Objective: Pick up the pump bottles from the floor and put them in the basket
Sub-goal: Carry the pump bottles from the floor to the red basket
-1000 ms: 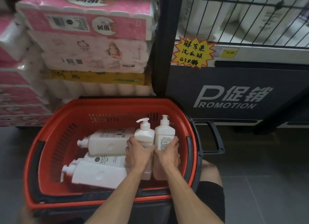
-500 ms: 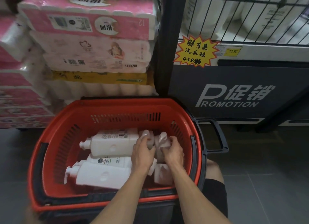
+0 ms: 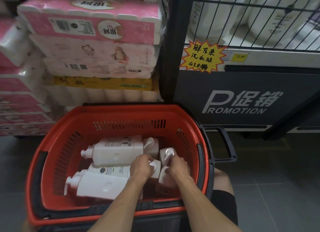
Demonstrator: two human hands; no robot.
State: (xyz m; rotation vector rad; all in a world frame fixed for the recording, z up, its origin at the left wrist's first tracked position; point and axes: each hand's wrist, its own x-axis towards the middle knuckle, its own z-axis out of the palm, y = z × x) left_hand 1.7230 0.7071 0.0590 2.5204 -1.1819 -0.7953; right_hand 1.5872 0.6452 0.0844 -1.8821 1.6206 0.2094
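Two hands: both reach down into the right end of the basket (image 3: 121, 109); the left hand (image 3: 140, 168) has its fingers curled over the left bottle (image 3: 156, 171); the right hand (image 3: 178, 168) likewise grips the right bottle (image 3: 163, 178).
Change: a second ago this pair was held upright at rim height, pumps up; half a second ago it was going down; now both bodies sit low among the others, so the placing is all but done and only the letting-go remains.
Basket: red with black handles, low before the person; it holds three large bottles (image 3: 117, 152) lying on their sides, pumps to the left, and further small ones (image 3: 152, 146) at the far right.
Floor (image 3: 268, 179): grey tile; no bottle shows on the visible part; whether more remain out of view cannot be told.
Surroundings: tissue packs (image 3: 90, 28) stacked behind the basket; a promotion bin (image 3: 242, 101) to the right.
Next: probably release both bottles, then lift the hands clear of the pumps.
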